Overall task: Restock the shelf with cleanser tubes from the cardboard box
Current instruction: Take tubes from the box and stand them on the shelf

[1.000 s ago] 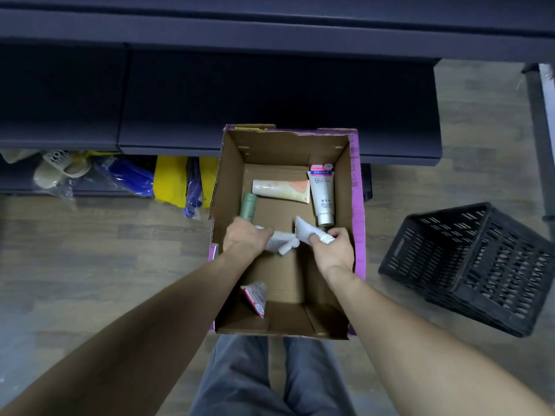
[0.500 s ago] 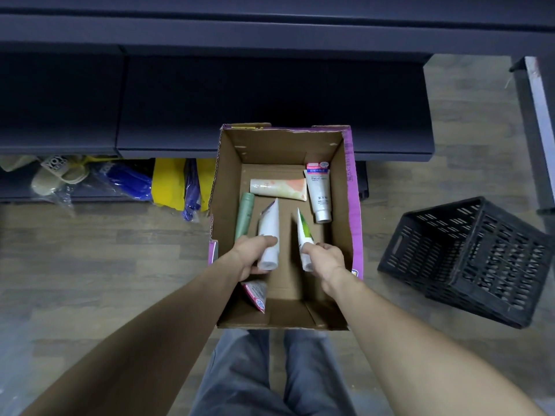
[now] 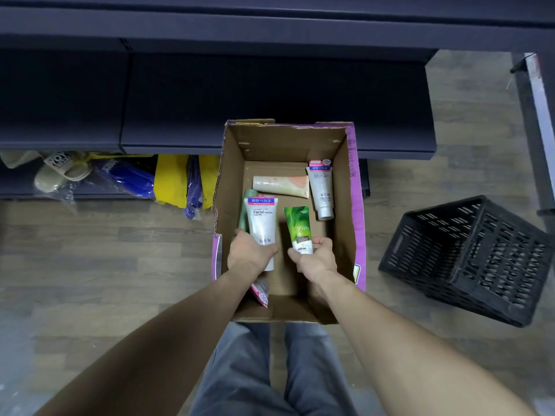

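A big dark shelf [image 3: 270, 94] runs along the top, and the cardboard box [image 3: 350, 235] with purple outer sides sits on the wood floor right in front of it. A black plastic crate [image 3: 468, 259] lies tipped on the floor to the right of the box, apart from it. Blue and yellow bags [image 3: 168, 181] and a tan sandal [image 3: 60, 172] sit under the shelf on the left.

The left hand [image 3: 249, 253] grips a white tube [image 3: 262, 223] above the box's left side; its label reads "Facial". The right hand [image 3: 315, 258] grips a green tube [image 3: 298, 228] reading "99" and "FRESH". Both tubes point toward the shelf.

By the box's far right corner lies another white "Facial" tube [image 3: 321, 190]. A peach and cream tube [image 3: 282, 185] lies along the far edge. A pale green tube [image 3: 245, 210] lies by the left wall. A small red and white tube [image 3: 260, 292] peeks out near the near left corner.
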`<state>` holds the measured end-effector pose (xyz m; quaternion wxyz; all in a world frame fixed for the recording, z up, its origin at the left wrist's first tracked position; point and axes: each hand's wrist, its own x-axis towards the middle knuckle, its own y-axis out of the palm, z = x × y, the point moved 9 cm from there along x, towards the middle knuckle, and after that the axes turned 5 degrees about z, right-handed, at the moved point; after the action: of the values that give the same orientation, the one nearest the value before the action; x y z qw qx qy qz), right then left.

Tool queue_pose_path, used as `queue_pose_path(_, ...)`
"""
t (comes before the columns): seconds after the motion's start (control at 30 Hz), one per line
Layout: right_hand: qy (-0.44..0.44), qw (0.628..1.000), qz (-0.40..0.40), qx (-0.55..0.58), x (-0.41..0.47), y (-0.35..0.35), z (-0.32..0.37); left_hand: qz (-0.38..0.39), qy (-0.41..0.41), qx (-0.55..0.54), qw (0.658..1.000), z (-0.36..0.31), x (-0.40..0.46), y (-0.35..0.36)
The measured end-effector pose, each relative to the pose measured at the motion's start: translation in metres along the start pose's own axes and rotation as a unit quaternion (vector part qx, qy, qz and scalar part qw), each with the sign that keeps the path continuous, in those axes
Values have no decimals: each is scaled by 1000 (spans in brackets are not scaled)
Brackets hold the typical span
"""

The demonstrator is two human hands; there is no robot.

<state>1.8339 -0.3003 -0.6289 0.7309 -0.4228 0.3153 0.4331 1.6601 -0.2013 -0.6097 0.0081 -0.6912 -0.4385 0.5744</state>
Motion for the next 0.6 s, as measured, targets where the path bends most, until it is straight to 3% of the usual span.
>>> queue_pose_path(0.6, -25, 996, -55, 70, -36, -19, 22, -22, 52, 12, 998, -21, -19, -24)
